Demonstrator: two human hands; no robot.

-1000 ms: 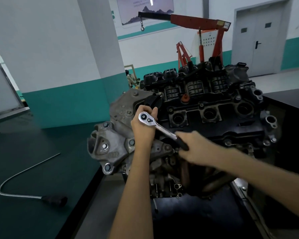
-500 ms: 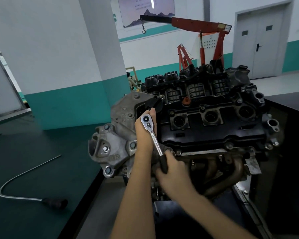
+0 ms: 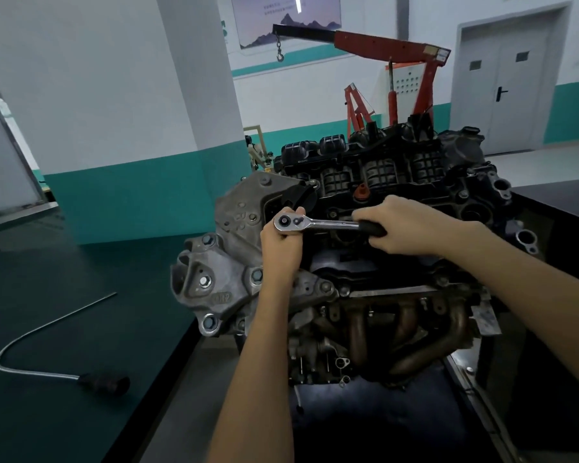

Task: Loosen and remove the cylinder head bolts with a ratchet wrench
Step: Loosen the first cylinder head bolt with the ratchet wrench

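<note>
Finding: the ratchet wrench [image 3: 328, 223] is seated at the upper left corner of the engine [image 3: 398, 182], just left of frame centre. Its long axis is laid nearly level across the picture, with the chromed head at the left end and the black grip at the right end.

Left hand [image 3: 279, 245]: it is placed directly under the chromed head, with the fingers wrapped up round it from below, so that the head is steadied on its seat.

Right hand [image 3: 411, 227]: it is clenched round the black grip, to the right of the head and over the dark top cover of the engine.

The cylinder head bolt being worked is not visible. It is judged to lie beneath the wrench head, hidden by the head and the left hand.

Governing relation: the pivot is at the left end and the driving hand at the right end, so the next stroke is judged to be an arc of the grip about the head. Whether the socket is fully engaged cannot be told.

Also noted: a bent rod [image 3: 47, 372] with a dark handle lies on the green bench [image 3: 81, 279] at lower left, well apart from both hands.
</note>
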